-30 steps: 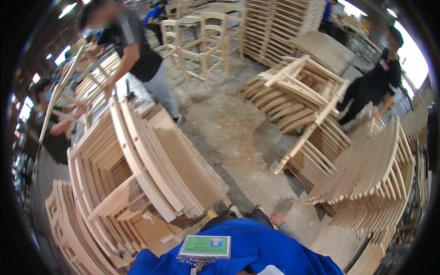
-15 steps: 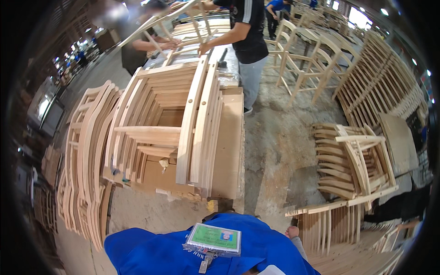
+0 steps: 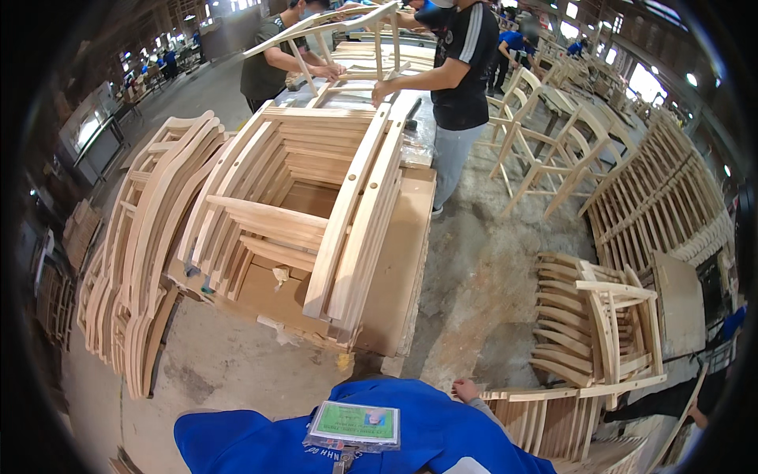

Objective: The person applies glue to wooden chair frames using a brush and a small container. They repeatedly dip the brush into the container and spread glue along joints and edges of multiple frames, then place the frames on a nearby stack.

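My right hand (image 3: 466, 389) is low in the view, at the right side of my blue shirt (image 3: 403, 411). Its fingers look loosely bent and a little apart, with nothing visible in them. Nearest to it is the end of a pale wooden rail (image 3: 513, 394) on a stack of chair parts; I cannot tell whether they touch. My left hand is out of sight. Ahead of me, a stack of wooden chair frames (image 3: 347, 225) rests on a cardboard-topped platform (image 3: 408, 261).
Curved frames (image 3: 146, 237) lean left of the stack. Beyond it, two people, one in a black shirt (image 3: 466, 75), handle a wooden frame (image 3: 332, 28) over a table. Assembled chairs (image 3: 553, 158), a tall stack of slatted parts (image 3: 655, 189) and more curved parts (image 3: 564, 316) stand right.
My view has tilted up and turned, so the stacks sit differently in it. My right hand has come closer to my body's front, and its fingers look less tightly curled.
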A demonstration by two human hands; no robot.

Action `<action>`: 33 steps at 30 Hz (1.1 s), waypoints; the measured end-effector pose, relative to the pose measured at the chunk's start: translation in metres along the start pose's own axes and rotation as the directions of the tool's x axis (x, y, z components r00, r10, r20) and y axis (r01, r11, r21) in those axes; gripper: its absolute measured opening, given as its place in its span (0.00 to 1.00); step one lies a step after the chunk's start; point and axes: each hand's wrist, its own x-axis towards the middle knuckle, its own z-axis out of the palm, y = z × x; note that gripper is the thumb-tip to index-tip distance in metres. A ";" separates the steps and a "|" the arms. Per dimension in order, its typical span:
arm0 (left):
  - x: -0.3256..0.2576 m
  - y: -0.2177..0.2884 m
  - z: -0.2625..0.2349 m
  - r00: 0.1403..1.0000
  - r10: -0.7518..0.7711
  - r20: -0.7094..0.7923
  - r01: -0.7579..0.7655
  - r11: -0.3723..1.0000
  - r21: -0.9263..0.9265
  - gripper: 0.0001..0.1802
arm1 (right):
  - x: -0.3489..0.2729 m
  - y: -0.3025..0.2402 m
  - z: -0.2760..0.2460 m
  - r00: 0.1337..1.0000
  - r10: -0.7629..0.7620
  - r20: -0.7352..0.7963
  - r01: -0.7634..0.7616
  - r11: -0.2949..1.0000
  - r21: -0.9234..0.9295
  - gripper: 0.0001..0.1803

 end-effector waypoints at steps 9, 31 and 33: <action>0.008 -0.007 0.000 0.999 0.037 0.011 -0.036 0.997 -0.074 0.23 | -0.021 -0.005 -0.013 0.998 -0.031 -0.049 0.018 0.970 -0.244 0.10; 0.003 0.017 -0.014 0.996 0.092 -0.011 -0.093 0.982 -0.166 0.19 | -0.054 0.021 -0.003 0.985 -0.070 -0.157 0.040 0.981 -0.192 0.11; 0.001 0.020 -0.016 0.996 0.092 -0.018 -0.094 0.981 -0.169 0.19 | -0.059 0.014 0.001 0.987 -0.056 -0.151 0.029 0.984 -0.177 0.10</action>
